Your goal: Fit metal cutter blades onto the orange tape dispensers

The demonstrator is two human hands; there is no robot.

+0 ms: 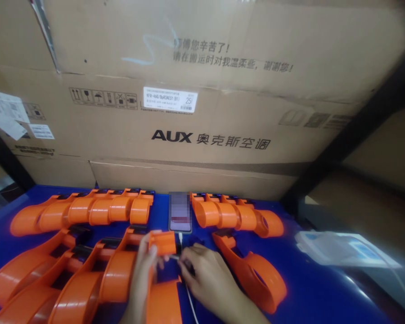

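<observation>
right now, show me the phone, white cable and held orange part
phone (180, 210), head view, screen
white cable (190, 299), head view, lower stretch
held orange part (164, 243), head view, upper block

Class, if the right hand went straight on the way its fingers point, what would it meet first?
The right hand would probably meet the orange part in the left hand, though depth is unclear.

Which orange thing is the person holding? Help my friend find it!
Start at the big cardboard box, then go down to the blue surface and find the phone. Just below it, slightly left, is the orange piece. Unlike its neighbours lying around, this one is gripped by the left hand.
</observation>
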